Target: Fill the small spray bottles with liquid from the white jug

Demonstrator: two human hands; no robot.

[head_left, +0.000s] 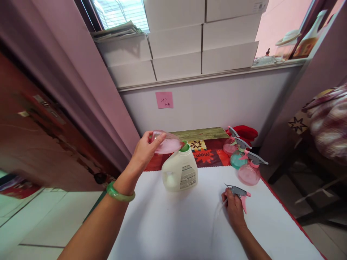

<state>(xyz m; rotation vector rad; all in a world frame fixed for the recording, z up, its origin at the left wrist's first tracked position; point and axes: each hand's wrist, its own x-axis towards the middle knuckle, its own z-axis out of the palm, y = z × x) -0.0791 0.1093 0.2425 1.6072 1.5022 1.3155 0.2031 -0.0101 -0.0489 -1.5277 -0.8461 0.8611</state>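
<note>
Head view: left hand [145, 150] clasps pink bottle [168, 143] sideways, mouth pointing right at funnel [185, 146] on jug [179, 171]; right hand [234, 210] pinches spray head [239, 191].

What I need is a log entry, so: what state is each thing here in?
Clear pink plastic bottle: headless, tipped sideways in left hand, mouth at the jug's green top.
White plastic detergent jug: upright.
Grey-and-pink trigger spray head: detached, gripped by right hand.
Three round spray bottles, pink and teal: upright, heads fitted.

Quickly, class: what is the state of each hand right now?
Left hand: closed on the pink bottle, tipped toward the white jug.
Right hand: closed on the spray head.
</note>
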